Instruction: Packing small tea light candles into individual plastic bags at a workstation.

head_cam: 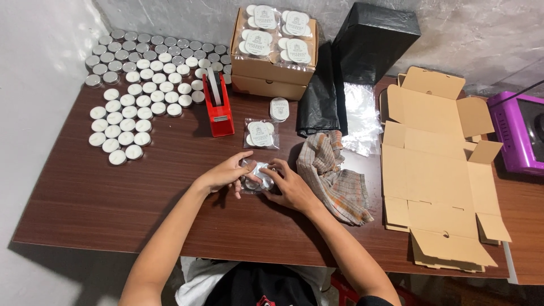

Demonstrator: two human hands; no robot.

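Both hands meet at the middle of the brown wooden table. My left hand and my right hand press on a small clear plastic packet of round tealight candles lying flat on the table. The fingers cover most of the packet. Just behind it lies a sealed packet of candles with a round label, and a single small stack with a label stands farther back.
Many loose silver-cupped tealight candles fill the back left. A red tape dispenser stands beside them. An open cardboard box of filled packets is at the back. Black plastic bags, a checked cloth, flat cardboard boxes, and a purple device lie to the right.
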